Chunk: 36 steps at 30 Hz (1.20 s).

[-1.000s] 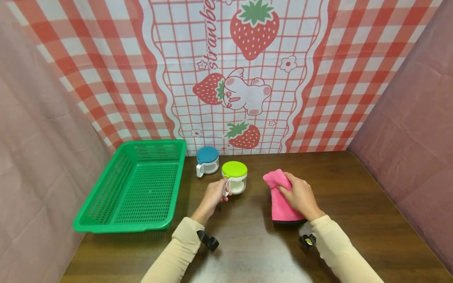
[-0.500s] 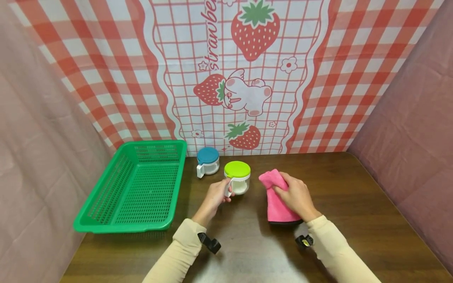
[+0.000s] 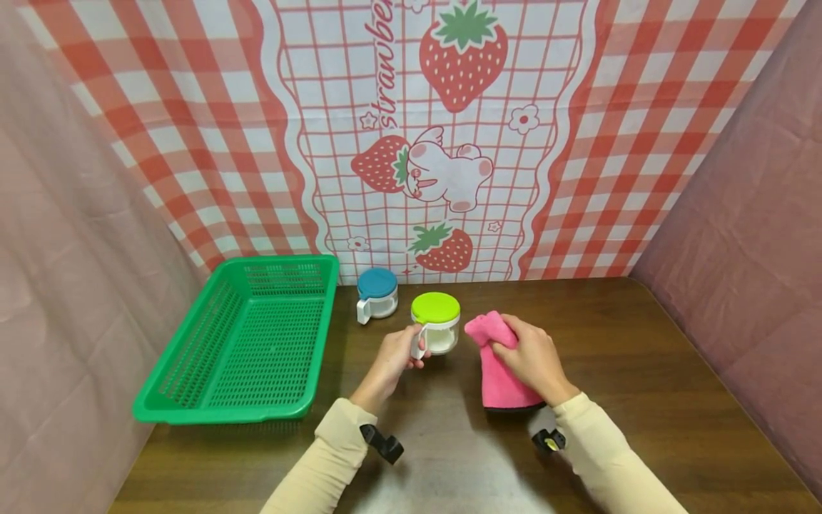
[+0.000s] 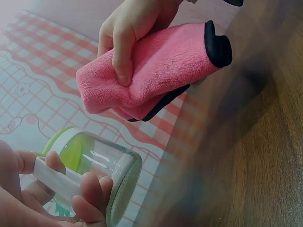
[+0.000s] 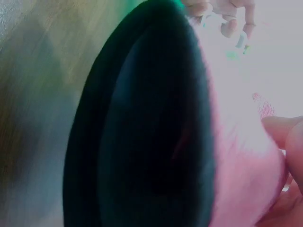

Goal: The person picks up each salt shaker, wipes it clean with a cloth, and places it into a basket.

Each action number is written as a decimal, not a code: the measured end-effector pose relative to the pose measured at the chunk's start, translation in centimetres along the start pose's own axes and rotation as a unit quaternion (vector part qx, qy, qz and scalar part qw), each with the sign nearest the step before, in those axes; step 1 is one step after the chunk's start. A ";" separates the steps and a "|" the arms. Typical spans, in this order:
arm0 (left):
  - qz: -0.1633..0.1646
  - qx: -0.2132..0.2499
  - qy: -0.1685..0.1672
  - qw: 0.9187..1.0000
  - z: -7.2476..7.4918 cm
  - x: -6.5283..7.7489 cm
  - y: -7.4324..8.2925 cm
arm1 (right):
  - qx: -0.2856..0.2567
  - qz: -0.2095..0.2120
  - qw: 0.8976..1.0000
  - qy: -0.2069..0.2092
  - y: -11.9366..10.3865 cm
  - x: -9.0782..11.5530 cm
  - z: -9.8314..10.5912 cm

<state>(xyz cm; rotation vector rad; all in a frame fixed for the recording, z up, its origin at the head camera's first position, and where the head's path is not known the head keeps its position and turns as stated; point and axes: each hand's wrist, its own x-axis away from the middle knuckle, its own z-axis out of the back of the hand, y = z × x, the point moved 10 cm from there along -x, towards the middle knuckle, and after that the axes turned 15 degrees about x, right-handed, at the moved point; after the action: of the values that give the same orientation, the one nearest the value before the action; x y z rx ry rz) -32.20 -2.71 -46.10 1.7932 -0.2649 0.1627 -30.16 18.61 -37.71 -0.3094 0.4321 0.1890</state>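
One narrow gap decides things: the pink cloth (image 3: pixel 507 375) lies just right of the green-lidded jar (image 3: pixel 442 337), near the middle of the head view, and the two are apart. The left grip (image 3: pixel 393 353), at the jar's lower left, has its fingers curled round the white handle (image 3: pixel 417 344), so the jar's body faces the cloth. The right grip (image 3: pixel 536 357) pinches the cloth near its upper part; the cloth's long axis runs from upper left to lower right, its bunched end pointing at the jar. The left hand is nearer the jar, being on it; closing the gap seems to call for a sideways approach. Whether the jar's base touches the surface (image 3: pixel 616 343), I cannot tell.

Against the earlier head frames, the jar has shifted right and the cloth left, narrowing the gap; the blue-lidded jar (image 3: pixel 377 284) has stayed put.
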 end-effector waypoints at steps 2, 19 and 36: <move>0.002 -0.001 0.000 1.000 -0.1 0.1 0.0 | -0.001 -0.002 1.000 -0.004 -0.1 0.1 -0.1; 0.005 0.001 -0.009 1.000 -0.5 0.5 -0.2 | -0.004 0.031 0.999 0.017 -2.0 0.3 0.7; -0.002 0.007 -0.019 1.000 -0.8 0.7 0.0 | 0.013 0.043 0.999 0.027 -2.7 0.2 0.6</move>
<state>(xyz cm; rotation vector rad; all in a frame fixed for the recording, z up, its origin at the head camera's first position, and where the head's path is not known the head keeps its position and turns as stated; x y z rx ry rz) -31.53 -1.94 -45.77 1.8113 -0.2881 0.1289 -29.05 16.28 -36.58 -0.2701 0.5005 0.2594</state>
